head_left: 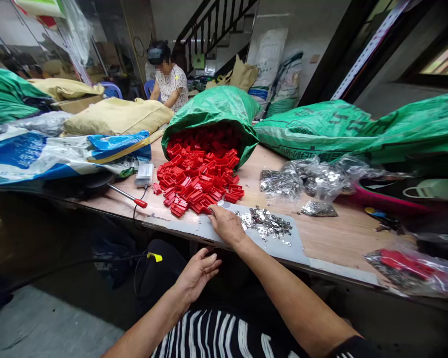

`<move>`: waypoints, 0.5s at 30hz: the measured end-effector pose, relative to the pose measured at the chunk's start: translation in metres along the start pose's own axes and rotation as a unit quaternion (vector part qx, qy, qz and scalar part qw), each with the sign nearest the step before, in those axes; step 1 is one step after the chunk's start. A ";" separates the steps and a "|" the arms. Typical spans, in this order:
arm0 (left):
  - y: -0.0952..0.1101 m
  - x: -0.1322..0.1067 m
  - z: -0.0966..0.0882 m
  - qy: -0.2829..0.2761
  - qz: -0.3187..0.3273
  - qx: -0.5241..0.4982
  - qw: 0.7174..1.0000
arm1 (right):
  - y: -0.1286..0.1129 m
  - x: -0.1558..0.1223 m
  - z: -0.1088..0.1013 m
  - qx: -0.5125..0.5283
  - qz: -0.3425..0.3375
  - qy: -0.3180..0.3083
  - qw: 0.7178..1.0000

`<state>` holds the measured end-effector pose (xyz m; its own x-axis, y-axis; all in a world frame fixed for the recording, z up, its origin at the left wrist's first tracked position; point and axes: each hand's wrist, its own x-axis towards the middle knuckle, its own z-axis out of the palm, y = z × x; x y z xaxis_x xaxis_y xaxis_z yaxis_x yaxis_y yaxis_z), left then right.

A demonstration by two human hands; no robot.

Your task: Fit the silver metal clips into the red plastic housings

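Observation:
A heap of small red plastic parts spills from the mouth of a green woven sack onto the table. At the heap's front edge is my right hand, its fingers bent together by the nearest red parts; whatever is between the fingertips is hidden. Just right of it, small shiny metal pieces lie scattered on a grey mat. My left hand hovers below the table's front edge, palm turned up and fingers loosely stretched, holding nothing that I can see.
A tool handle with a red grip juts out at the left. Clear bags of metal pieces lie right of the heap, near a pink-rimmed container. Full sacks line the back. Across the table sits another person.

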<state>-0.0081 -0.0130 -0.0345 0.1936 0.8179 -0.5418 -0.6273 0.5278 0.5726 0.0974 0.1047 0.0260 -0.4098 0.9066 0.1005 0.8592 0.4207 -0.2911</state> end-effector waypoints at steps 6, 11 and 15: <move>0.008 -0.011 0.006 -0.033 0.034 0.037 0.998 | 0.002 0.004 0.002 0.009 0.029 0.018 0.999; 0.020 -0.018 0.017 -0.070 0.043 -0.032 0.996 | 0.013 -0.022 -0.006 0.111 -0.002 0.039 0.993; 0.022 -0.012 0.015 -0.101 -0.016 -0.121 0.987 | 0.024 -0.058 -0.016 0.310 -0.069 -0.005 0.948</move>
<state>-0.0133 -0.0079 -0.0060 0.3471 0.8435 -0.4098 -0.7751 0.5041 0.3809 0.1470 0.0629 0.0283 -0.5111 0.8423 0.1711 0.4522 0.4328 -0.7799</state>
